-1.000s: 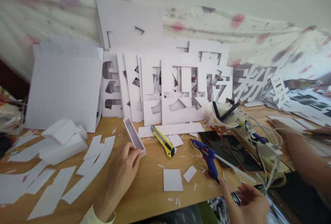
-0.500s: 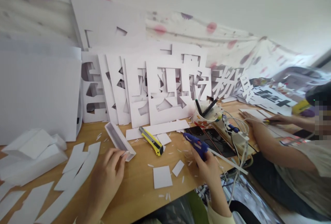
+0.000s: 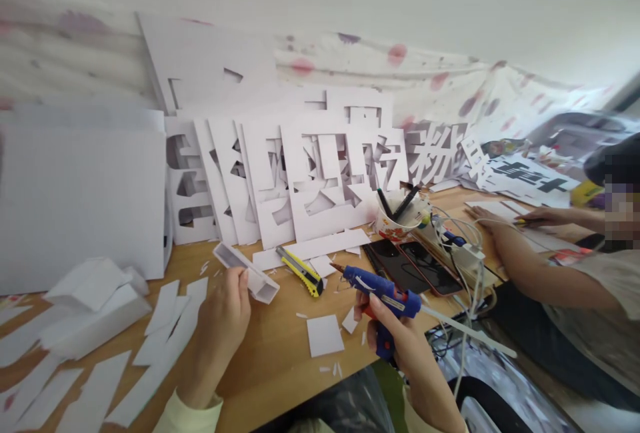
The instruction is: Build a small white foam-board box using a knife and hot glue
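Note:
My left hand (image 3: 223, 316) grips the near end of a long white foam-board channel (image 3: 245, 271) and holds it tilted just above the wooden table (image 3: 280, 353). My right hand (image 3: 395, 336) holds a blue glue gun (image 3: 383, 293) by its handle, raised off the table, nozzle pointing left toward the channel. A glue stick juts from the gun's back to the right. A yellow utility knife (image 3: 300, 271) lies between the two hands, and a small white square (image 3: 325, 335) lies in front of them.
White boards with cut-out characters (image 3: 320, 176) lean against the wall. Foam strips (image 3: 150, 346) and folded pieces (image 3: 90, 299) lie at left. Two phones (image 3: 415, 266), a cup of pens (image 3: 400, 216) and cables sit at right. Another person's arm (image 3: 530, 266) rests on the table's right side.
My right hand has picked the glue gun up off the table and turned its nozzle left. My left hand has lifted the channel's near end. The view shifted slightly.

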Action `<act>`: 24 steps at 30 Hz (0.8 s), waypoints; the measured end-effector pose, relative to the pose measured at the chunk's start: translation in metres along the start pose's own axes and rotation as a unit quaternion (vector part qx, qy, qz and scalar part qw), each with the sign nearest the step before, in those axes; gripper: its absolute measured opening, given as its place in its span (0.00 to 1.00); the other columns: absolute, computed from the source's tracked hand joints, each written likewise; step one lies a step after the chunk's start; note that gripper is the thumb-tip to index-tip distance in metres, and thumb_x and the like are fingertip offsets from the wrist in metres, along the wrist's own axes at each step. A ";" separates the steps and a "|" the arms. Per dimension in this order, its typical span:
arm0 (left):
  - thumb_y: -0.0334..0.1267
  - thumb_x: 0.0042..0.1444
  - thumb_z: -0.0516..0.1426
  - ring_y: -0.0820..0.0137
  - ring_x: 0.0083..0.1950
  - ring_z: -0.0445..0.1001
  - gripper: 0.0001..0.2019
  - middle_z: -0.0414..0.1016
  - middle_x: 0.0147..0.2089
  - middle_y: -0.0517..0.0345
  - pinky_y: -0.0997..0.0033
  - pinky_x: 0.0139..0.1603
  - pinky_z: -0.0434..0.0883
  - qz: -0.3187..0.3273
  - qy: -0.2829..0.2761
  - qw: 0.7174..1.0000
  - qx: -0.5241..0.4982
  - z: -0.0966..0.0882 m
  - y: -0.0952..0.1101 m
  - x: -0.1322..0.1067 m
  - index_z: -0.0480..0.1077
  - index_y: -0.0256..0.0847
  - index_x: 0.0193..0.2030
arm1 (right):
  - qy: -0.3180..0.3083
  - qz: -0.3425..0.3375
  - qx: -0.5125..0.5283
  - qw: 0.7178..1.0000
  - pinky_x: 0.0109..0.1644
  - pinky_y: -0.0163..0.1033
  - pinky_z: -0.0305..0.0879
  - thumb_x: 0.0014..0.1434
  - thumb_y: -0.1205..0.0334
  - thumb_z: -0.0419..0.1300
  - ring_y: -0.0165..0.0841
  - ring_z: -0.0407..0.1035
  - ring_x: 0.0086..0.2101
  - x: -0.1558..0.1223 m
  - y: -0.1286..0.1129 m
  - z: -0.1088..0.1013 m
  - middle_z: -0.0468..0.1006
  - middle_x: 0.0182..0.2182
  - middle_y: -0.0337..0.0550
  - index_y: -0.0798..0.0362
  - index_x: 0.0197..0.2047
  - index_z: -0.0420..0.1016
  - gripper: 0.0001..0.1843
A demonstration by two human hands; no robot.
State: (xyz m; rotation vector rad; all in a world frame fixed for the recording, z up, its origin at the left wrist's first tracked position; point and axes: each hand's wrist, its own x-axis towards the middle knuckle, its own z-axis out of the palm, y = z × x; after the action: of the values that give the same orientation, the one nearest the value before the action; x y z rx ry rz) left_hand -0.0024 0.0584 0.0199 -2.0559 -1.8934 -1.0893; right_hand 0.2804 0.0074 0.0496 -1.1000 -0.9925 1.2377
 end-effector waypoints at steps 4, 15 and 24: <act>0.41 0.71 0.46 0.60 0.27 0.78 0.13 0.78 0.28 0.53 0.68 0.24 0.61 0.006 -0.029 1.000 0.004 -0.001 0.000 0.010 0.70 0.42 0.42 | -0.020 0.022 -0.001 1.000 0.17 0.27 0.57 0.56 0.36 0.72 0.22 0.65 0.15 -0.005 0.000 0.011 0.78 0.25 0.38 0.54 0.33 0.79 0.26; 0.50 0.71 0.54 0.68 0.34 0.82 0.15 0.82 0.35 0.58 0.73 0.32 0.77 -0.007 0.037 0.979 -0.202 -0.031 0.024 -0.001 0.75 0.43 0.41 | -0.051 0.004 -0.006 0.999 0.28 0.35 0.68 0.56 0.32 0.69 0.30 0.71 0.23 -0.026 -0.001 0.036 0.80 0.29 0.43 0.52 0.33 0.80 0.28; 0.29 0.66 0.61 0.71 0.41 0.83 0.08 0.85 0.42 0.60 0.73 0.45 0.79 0.144 0.052 0.972 -0.179 -0.082 0.053 -0.018 0.78 0.46 0.45 | -0.090 -0.170 -0.093 0.977 0.33 0.41 0.61 0.62 0.27 0.58 0.37 0.67 0.28 -0.039 0.001 0.047 0.72 0.27 0.42 0.49 0.28 0.77 0.32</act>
State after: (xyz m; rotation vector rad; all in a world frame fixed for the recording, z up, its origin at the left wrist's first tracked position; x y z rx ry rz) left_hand 0.0134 -0.0117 0.0885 -2.3058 -1.3714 -1.5106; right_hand 0.2309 -0.0278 0.0584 -0.9201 -1.3957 0.9902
